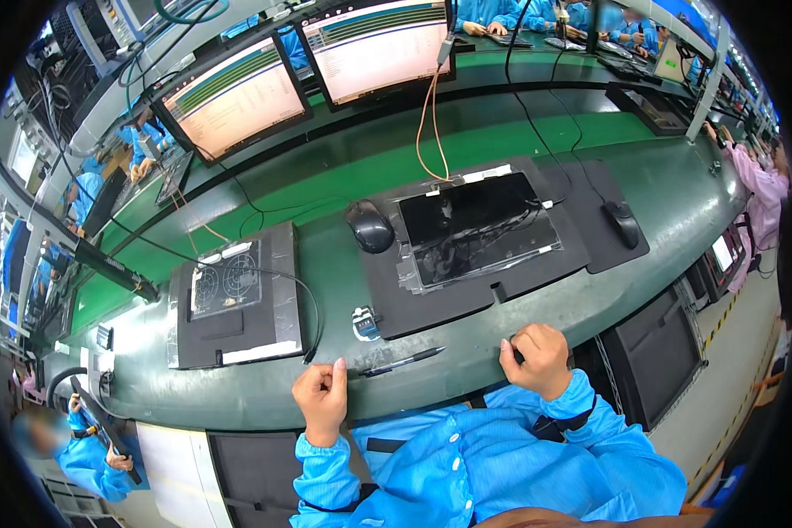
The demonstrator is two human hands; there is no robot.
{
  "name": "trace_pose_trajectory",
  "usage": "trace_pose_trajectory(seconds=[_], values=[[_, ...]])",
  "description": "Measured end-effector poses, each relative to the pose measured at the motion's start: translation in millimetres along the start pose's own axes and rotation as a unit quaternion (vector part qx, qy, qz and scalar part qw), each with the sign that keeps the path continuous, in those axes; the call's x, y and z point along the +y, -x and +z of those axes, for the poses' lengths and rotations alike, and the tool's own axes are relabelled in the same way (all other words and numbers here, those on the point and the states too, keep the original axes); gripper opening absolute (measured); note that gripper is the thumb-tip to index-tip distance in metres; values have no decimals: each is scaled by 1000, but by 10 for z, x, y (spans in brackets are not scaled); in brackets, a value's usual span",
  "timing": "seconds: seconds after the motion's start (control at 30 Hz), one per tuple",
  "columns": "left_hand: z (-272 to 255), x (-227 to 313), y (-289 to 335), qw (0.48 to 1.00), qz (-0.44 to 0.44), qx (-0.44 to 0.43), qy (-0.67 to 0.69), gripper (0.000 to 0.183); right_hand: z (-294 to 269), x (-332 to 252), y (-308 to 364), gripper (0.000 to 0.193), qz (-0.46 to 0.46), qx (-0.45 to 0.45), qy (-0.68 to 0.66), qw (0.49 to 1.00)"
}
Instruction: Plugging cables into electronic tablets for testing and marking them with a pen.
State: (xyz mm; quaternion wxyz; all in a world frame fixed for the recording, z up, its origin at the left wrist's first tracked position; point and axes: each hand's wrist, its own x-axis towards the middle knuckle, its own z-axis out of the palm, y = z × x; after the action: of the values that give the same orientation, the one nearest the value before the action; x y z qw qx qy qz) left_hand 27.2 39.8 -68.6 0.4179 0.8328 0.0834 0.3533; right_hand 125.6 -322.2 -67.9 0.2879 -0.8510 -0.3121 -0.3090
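- Your left hand [322,396] is curled near the table [238,400] edge, just beside the pen [402,362].
- Your right hand [539,361], also curled, is near the dark pad [453,308].
- Ahead of you, a black panel [480,229] lies on that pad, between two black mice [370,227].

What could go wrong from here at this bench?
The pen lies beside the left hand, near the front edge of the green bench; a nudge might send it off. The black cable ends close to that hand and could get caught if the hand shifts.
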Motion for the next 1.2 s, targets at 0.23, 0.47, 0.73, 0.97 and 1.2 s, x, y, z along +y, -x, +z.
trace_pose_trajectory(seconds=[0.23, 0.47, 0.73, 0.97, 1.2], values=[[1, -30, 5, 1000, -5, -3, -9, 31, -8, 1, 15, 20, -1, -10, -4, 1000], [45, 56, -42, 997, 64, 6, -32, 29, -243, 88, -201, 18, 74, -88, -132, 985], [71, 1089, -125, 906, 235, -349, -47, 45, -659, 1725, -1302, 36, -25, -131, 126, 983], [809, 1368, -559, 827, 267, -483, -106, 90, -488, 2420, -1623, 35, -15, -289, 24, 957], [2071, 1242, -886, 884, 183, -371, -217, 88, -420, 2424, -1741, 24, -61, -303, -26, 951]])
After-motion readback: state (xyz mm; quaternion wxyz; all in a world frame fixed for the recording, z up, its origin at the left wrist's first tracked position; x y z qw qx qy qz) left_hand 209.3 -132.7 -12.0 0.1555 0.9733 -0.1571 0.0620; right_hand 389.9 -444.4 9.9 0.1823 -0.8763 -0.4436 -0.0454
